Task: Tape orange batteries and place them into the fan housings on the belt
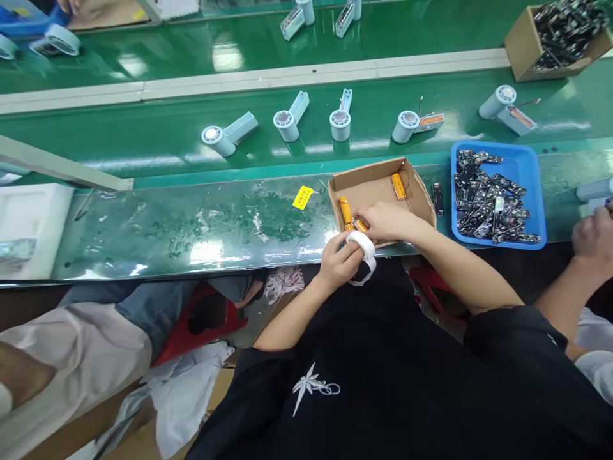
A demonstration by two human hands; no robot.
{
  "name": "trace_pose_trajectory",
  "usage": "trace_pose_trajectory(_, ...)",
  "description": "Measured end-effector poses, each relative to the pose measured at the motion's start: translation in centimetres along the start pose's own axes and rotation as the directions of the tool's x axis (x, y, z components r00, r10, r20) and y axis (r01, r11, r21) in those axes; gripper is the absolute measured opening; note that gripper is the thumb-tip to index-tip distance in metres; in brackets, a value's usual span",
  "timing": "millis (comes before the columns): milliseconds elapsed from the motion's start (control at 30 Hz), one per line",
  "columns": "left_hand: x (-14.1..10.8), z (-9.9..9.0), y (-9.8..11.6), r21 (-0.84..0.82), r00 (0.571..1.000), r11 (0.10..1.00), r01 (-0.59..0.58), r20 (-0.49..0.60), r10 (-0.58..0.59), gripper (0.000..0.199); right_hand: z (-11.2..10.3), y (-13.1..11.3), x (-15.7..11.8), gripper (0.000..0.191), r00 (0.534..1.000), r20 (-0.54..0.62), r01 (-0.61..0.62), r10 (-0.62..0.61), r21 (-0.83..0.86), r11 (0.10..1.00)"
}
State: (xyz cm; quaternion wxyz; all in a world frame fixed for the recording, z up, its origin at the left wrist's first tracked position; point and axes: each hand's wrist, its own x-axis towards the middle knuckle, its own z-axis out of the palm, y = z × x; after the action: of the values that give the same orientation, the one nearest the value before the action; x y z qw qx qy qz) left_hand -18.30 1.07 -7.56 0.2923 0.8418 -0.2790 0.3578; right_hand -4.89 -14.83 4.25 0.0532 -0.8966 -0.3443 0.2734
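Observation:
My left hand is closed on a white roll of tape, with a loose white loop hanging below it. The fingers of my right hand are closed on an orange battery at the near side of a shallow cardboard box. Another orange battery lies at the box's left wall, and one with a thin wire is at the far right. My fingers partly cover the batteries close to the tape.
A blue tray of small dark circuit boards stands right of the box, with one loose board between them. A yellow label lies left. Several light-blue fan bodies line the green belt beyond. A co-worker's hand is at far right.

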Motion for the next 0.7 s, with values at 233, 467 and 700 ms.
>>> trace_pose_trajectory(233, 2.7, -2.9, 0.4, -0.001, 0.981, 0.999, 0.05, 0.186, -0.049, 0.024, 0.7, 3.8, -4.3, 0.04, 0.77, -0.63, 0.433, 0.102, 0.634, 0.641)
trace_pose_trajectory(467, 6.7, -5.7, 1.1, 0.069, 0.952, 0.997, -0.019, 0.307, -0.003, 0.026, 4.1, 1.1, -8.3, 0.03, 0.314, -0.938, 0.723, 0.144, 0.335, 0.604)
trace_pose_trajectory(700, 7.1, -5.8, 1.3, 0.077, 0.917, 0.997, -0.02, 0.399, -0.012, 0.032, 6.5, 1.2, -8.3, 0.023, 0.291, -0.938, 0.569, 0.19, 0.329, 0.753)
